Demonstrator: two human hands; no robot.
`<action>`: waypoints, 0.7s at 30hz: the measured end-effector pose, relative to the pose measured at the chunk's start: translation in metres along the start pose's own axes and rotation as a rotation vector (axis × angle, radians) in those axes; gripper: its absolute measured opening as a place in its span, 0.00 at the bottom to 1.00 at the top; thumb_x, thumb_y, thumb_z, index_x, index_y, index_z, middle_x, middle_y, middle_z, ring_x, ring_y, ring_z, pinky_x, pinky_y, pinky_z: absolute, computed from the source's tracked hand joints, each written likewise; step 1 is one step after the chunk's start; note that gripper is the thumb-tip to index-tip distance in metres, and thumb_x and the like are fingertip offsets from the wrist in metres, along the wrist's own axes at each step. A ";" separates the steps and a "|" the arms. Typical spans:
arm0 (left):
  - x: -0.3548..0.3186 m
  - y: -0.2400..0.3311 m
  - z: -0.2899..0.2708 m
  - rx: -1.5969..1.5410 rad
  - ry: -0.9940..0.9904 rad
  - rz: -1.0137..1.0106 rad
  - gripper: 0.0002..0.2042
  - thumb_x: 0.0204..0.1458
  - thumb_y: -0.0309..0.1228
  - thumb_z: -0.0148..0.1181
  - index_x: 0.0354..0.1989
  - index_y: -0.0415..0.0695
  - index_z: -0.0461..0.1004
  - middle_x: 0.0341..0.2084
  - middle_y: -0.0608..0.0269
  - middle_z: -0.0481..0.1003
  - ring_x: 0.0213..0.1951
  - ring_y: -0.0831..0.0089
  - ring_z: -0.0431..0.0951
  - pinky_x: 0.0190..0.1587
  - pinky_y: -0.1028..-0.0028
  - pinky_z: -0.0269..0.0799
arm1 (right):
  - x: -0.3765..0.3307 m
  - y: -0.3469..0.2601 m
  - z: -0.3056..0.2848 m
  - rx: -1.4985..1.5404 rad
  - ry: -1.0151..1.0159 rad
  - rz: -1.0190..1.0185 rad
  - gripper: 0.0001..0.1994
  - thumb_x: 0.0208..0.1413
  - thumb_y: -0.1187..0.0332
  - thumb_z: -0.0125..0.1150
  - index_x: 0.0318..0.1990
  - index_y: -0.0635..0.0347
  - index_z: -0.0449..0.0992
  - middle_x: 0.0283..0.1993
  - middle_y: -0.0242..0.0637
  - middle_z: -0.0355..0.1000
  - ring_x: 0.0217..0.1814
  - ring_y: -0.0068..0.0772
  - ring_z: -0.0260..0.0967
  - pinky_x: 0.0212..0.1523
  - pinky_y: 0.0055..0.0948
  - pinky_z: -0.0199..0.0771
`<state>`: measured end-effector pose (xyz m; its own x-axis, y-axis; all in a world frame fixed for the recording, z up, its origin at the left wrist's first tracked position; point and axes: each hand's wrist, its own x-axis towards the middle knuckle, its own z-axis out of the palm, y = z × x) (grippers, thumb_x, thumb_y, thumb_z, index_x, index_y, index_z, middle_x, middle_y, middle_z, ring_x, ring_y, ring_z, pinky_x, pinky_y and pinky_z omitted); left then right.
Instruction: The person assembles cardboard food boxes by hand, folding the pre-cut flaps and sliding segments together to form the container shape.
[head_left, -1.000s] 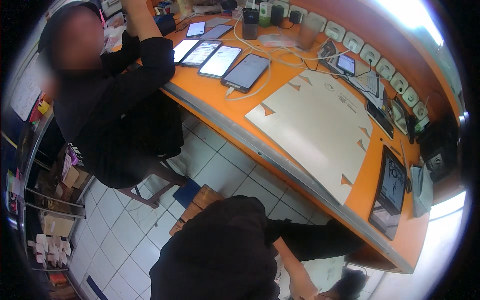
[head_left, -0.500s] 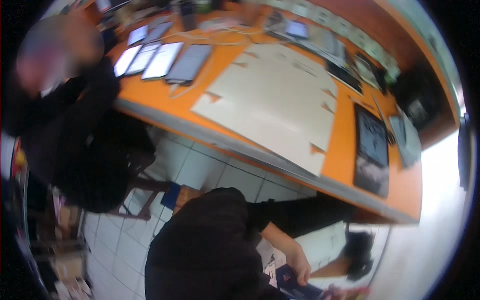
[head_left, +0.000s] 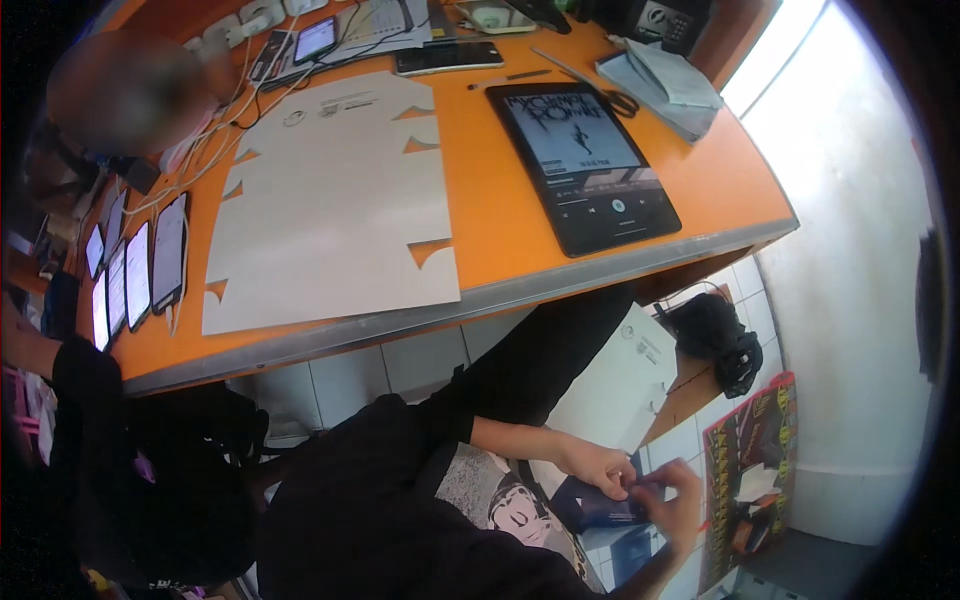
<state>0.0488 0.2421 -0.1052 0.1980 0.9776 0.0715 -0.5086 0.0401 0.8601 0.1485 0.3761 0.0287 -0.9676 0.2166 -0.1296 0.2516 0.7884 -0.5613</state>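
Both my hands are low under the orange table's (head_left: pixel 500 215) near edge, over the tiled floor. My left hand (head_left: pixel 598 466) reaches out of a black sleeve and grips the top of a flat dark blue package (head_left: pixel 598 506). My right hand (head_left: pixel 678 503) comes up from the lower edge and meets it, fingertips pinching the package's right end. What the fingertips pinch is too small to make out. A black tablet (head_left: pixel 590 165) with a lit screen lies on the table above my hands.
A large beige cardboard sheet (head_left: pixel 330 200) covers the table's middle. A row of phones (head_left: pixel 140 270) lies at its left by another seated person in black (head_left: pixel 130 480). Under the table are a white box (head_left: pixel 620 375), a black bag (head_left: pixel 718 338) and a colourful printed sheet (head_left: pixel 750 460).
The view has swung from the far end of the table down to the right. My two hands, earlier at the lower edge, are now in full view and joined on the package.
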 end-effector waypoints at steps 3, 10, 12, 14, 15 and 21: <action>-0.002 0.010 0.002 0.086 0.058 -0.021 0.20 0.57 0.39 0.57 0.48 0.34 0.64 0.20 0.71 0.69 0.22 0.85 0.63 0.23 0.80 0.56 | 0.004 0.004 0.001 0.115 -0.257 0.040 0.10 0.33 0.78 0.69 0.28 0.63 0.77 0.28 0.41 0.70 0.32 0.42 0.69 0.32 0.32 0.67; 0.024 0.046 -0.020 -0.170 0.328 0.149 0.14 0.60 0.33 0.51 0.49 0.36 0.65 0.25 0.67 0.72 0.29 0.83 0.73 0.29 0.81 0.70 | 0.017 -0.012 0.001 -0.219 0.507 -0.182 0.17 0.40 0.73 0.68 0.41 0.62 0.74 0.40 0.43 0.66 0.40 0.42 0.65 0.38 0.33 0.65; 0.039 0.055 -0.028 -0.148 0.448 0.258 0.13 0.60 0.32 0.52 0.48 0.37 0.64 0.26 0.66 0.72 0.29 0.82 0.73 0.29 0.80 0.70 | 0.014 -0.013 0.008 -0.057 0.505 -0.069 0.22 0.37 0.70 0.72 0.41 0.64 0.69 0.41 0.46 0.62 0.43 0.44 0.61 0.42 0.36 0.65; 0.054 0.062 -0.031 -0.130 0.553 0.366 0.13 0.59 0.31 0.52 0.47 0.37 0.64 0.28 0.64 0.73 0.30 0.80 0.74 0.29 0.78 0.70 | 0.017 -0.014 0.024 -0.052 0.487 -0.077 0.30 0.32 0.72 0.74 0.46 0.62 0.65 0.44 0.48 0.60 0.46 0.47 0.61 0.42 0.36 0.65; 0.060 0.064 -0.032 0.021 0.695 0.420 0.12 0.57 0.30 0.54 0.45 0.37 0.64 0.27 0.62 0.74 0.30 0.79 0.74 0.31 0.76 0.70 | 0.022 -0.012 0.031 -0.070 0.486 -0.088 0.33 0.31 0.73 0.74 0.48 0.62 0.63 0.46 0.49 0.59 0.46 0.49 0.61 0.43 0.37 0.65; 0.074 0.074 -0.045 0.244 0.891 0.327 0.12 0.56 0.27 0.53 0.45 0.36 0.63 0.31 0.58 0.75 0.36 0.76 0.76 0.36 0.75 0.72 | 0.025 0.040 0.047 -0.179 0.666 -0.107 0.27 0.39 0.79 0.66 0.49 0.62 0.62 0.47 0.51 0.60 0.47 0.50 0.63 0.45 0.42 0.66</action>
<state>-0.0116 0.3262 -0.0588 -0.6782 0.7349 0.0032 -0.2189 -0.2063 0.9537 0.1331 0.3857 -0.0355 -0.7837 0.3940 0.4802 0.2101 0.8957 -0.3919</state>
